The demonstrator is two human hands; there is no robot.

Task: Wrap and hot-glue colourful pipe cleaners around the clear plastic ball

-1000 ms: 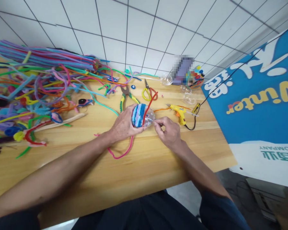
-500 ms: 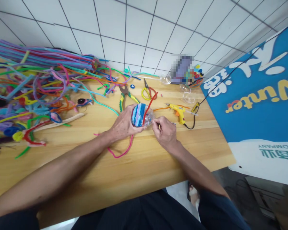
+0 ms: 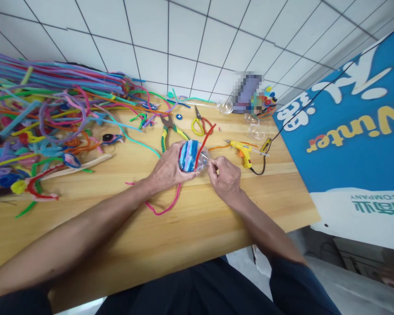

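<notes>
My left hand (image 3: 169, 166) is wrapped round a clear plastic ball (image 3: 203, 163). Blue, white and lilac pipe cleaners (image 3: 188, 155) cover the ball's left part side by side. A red pipe cleaner (image 3: 205, 143) runs along the edge of these rows, its free end sticking up. With closed fingers, my right hand (image 3: 226, 175) grips a thin silvery tool (image 3: 205, 156), whose tip rests against the bare clear side of the ball; its exact kind is unclear. Under my left hand, a pink pipe cleaner (image 3: 166, 212) curves across the table.
Beyond the ball lie pliers (image 3: 167, 127), scissors (image 3: 200, 124) and a blue button (image 3: 179, 117). A yellow glue gun (image 3: 243, 152) with its cord is to the right. Clear plastic domes (image 3: 224, 106) stand near the wall. Heaped pipe cleaners (image 3: 52, 118) fill the table's left side.
The silvery tool's tip now shows more clearly against the ball, pointing up and left. My right hand has turned slightly; my left hand keeps its hold. The view has shifted a little.
</notes>
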